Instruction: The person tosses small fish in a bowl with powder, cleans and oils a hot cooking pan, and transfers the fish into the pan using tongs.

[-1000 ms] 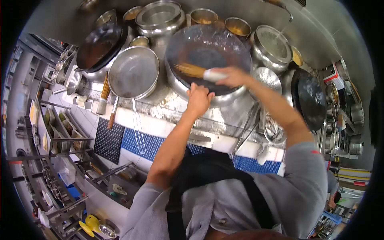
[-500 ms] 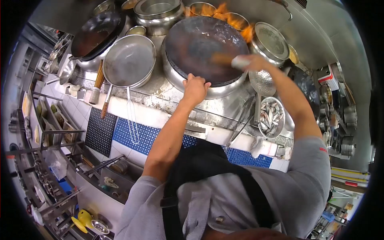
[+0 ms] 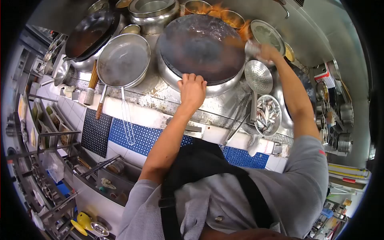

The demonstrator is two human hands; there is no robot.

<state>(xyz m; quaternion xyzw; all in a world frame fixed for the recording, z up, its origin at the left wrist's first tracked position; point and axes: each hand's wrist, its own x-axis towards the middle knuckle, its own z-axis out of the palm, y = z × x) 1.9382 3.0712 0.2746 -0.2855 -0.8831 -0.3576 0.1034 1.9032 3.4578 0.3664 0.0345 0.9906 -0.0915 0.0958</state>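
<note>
A large dark wok (image 3: 202, 50) sits tilted on a round metal burner ring (image 3: 170, 76), its inside hazy with steam or smoke. At its near rim, the fingers of my left hand (image 3: 193, 90) are closed over the edge. My right hand (image 3: 270, 54) is at the wok's right side, closed around the pale wrapped handle of a wok brush (image 3: 252, 49). The brush is smeared by motion, and its bristle end is hard to make out over the wok's right rim. Orange flames (image 3: 216, 10) show behind the wok.
A perforated ladle (image 3: 258, 76) and a bowl of small fish (image 3: 267, 116) are at right. To the left are a round strainer (image 3: 124, 60), another bamboo brush (image 3: 93, 82) and a second wok (image 3: 90, 36). Metal pots (image 3: 154, 18) stand behind; tongs (image 3: 238, 124) lie near the counter edge.
My right hand has swung right and slightly up with the brush, from over the wok to its right rim. My left hand stays on the near rim. The flames look smaller.
</note>
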